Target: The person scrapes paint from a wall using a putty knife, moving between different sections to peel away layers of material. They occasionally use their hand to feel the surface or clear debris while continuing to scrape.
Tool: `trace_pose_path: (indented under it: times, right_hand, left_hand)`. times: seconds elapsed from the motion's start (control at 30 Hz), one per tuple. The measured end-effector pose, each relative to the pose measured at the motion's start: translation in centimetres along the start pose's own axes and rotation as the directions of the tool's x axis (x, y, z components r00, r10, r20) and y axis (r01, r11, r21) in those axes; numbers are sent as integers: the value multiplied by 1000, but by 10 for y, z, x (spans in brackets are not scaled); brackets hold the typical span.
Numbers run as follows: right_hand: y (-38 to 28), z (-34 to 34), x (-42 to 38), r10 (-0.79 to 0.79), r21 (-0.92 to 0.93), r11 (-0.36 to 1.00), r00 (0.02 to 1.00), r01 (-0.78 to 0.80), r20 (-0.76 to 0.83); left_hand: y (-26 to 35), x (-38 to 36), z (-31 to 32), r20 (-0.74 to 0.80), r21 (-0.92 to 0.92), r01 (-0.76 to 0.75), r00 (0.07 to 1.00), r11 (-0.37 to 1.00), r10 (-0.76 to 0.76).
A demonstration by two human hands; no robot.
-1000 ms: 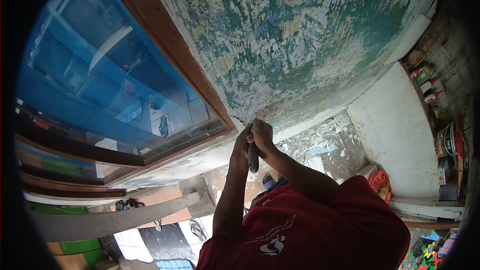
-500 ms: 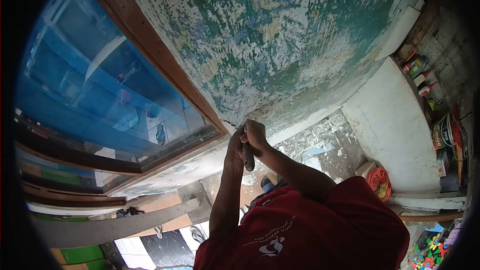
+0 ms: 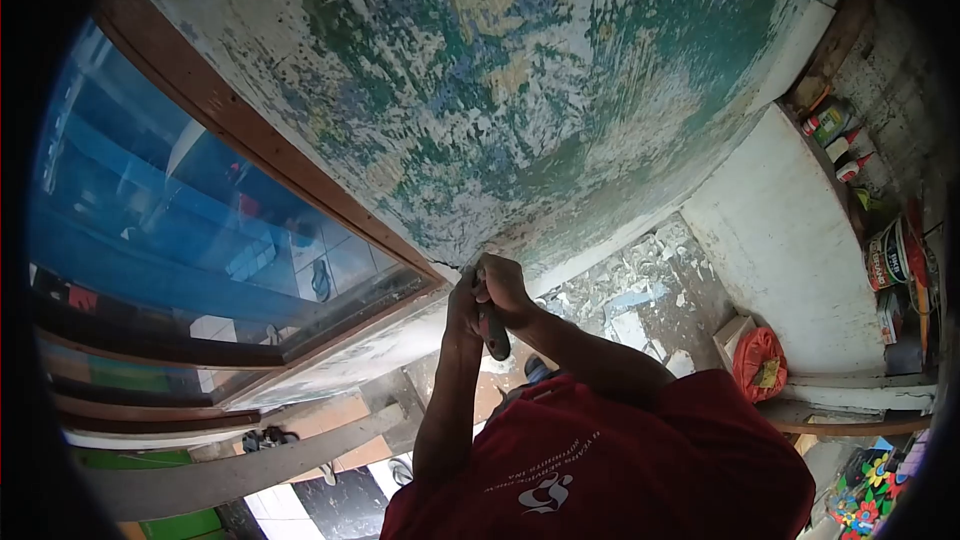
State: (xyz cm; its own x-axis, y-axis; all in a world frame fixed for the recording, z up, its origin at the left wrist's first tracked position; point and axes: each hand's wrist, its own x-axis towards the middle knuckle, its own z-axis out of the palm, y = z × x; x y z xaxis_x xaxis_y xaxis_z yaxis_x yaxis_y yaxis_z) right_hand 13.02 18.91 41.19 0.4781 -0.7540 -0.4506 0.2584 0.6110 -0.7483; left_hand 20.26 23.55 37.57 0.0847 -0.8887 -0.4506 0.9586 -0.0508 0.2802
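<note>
My left hand (image 3: 463, 306) and my right hand (image 3: 503, 285) are close together at the lower edge of the wall (image 3: 470, 90), beside the corner of the window frame (image 3: 425, 270). Both are closed round a tool, whose dark handle (image 3: 494, 332) sticks out below them toward my chest. The tool's working end is hidden by my hands. Green, blue and cream paint remnants cover the scraped wall in patches, and a dark crack shows just beyond my fingers.
Blue window glass (image 3: 220, 230) fills the left. Paint flakes (image 3: 640, 290) litter the floor. On the right are a white panel (image 3: 790, 250), a red plastic bag (image 3: 759, 364), a paint bucket (image 3: 887, 255) and several bottles (image 3: 829, 123). Sandals lie at the lower left.
The view has shifted slightly, so the wall and window frame appear farther left. Both hands sit slightly lower in the picture, still closed round the handle.
</note>
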Motion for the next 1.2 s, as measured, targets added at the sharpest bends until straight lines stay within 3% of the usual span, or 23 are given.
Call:
trace_pose_path:
  times: [0.07, 0.1, 0.2, 0.23, 0.27, 0.33, 0.43, 0.53, 0.67, 0.7, 0.73, 0.8, 0.87, 0.9, 1.0, 1.07, 1.13, 1.17, 1.2]
  right_hand:
    - [-17, 5, -3, 40, 11, 999, 999, -40, 7]
    - [-5, 2, 12, -19, 94, 995, 1000, 19, -2]
    - [21, -16, 36, 70, 139, 988, 997, -65, -31]
    - [9, -15, 17, -164, -29, 986, 983, 167, 81]
    - [-6, -5, 8, 80, -33, 996, 996, -81, -35]
    - [-11, 6, 1, 89, 24, 996, 996, -89, 23]
    - [0, 9, 6, 22, 47, 999, 999, -20, -40]
    - [-6, 6, 1, 0, 36, 999, 1000, -1, 15]
    - [24, -11, 36, 26, 126, 992, 999, -21, -41]
    - [15, -14, 23, -33, 44, 999, 996, 30, 78]
    - [-7, 0, 2, 50, 13, 999, 999, -49, -20]
    - [-3, 7, 12, 58, 128, 990, 998, -56, -11]
    - [2, 10, 11, 39, 104, 994, 998, -34, -40]
    - [1, 10, 9, 23, 87, 996, 998, -19, -50]
    - [-2, 6, 10, 33, 70, 997, 999, -31, -23]
    - [18, -4, 20, -13, 33, 999, 999, 14, -36]
    - [15, -8, 24, -18, 41, 999, 1000, 18, -1]
    - [14, -7, 34, -127, -27, 991, 992, 128, 21]
    - [15, -5, 38, -224, -94, 969, 974, 227, 45]
  left_hand:
    - [1, 1, 9, 143, -65, -26, 989, 998, 35]
    - [8, 12, 9, -180, 341, -46, 977, 939, 114]
    - [-9, 19, -5, -137, 444, -94, 976, 891, 171]
    - [-4, 24, 0, -101, 487, -119, 976, 865, 191]
    - [2, 17, -2, -72, 369, -99, 988, 924, 135]
    - [10, 0, 4, 49, 36, 4, 999, 999, -5]
    - [11, -4, 18, -127, 11, 30, 991, 999, -28]
    - [9, -3, 8, 21, -27, 16, 1000, 1000, -15]
    - [8, 13, 3, -34, 285, 33, 999, 958, -24]
    - [6, 21, -12, -136, 325, 1, 990, 946, 46]
    - [3, 1, 14, -109, 345, -88, 985, 934, 133]
    - [14, 6, 11, -170, 225, -20, 984, 974, 59]
    - [15, 1, 10, -146, 118, 12, 989, 993, 5]
    - [13, -4, 17, -179, 208, -22, 982, 978, 61]
    - [10, 2, 9, -49, 25, 4, 999, 1000, -3]
    - [6, -3, 10, -82, 434, -93, 986, 896, 142]
    - [2, 3, 11, -46, 511, -160, 976, 844, 213]
    - [4, -3, 11, 17, 344, -128, 991, 930, 130]
    - [9, -2, 17, -13, 395, -115, 991, 912, 131]
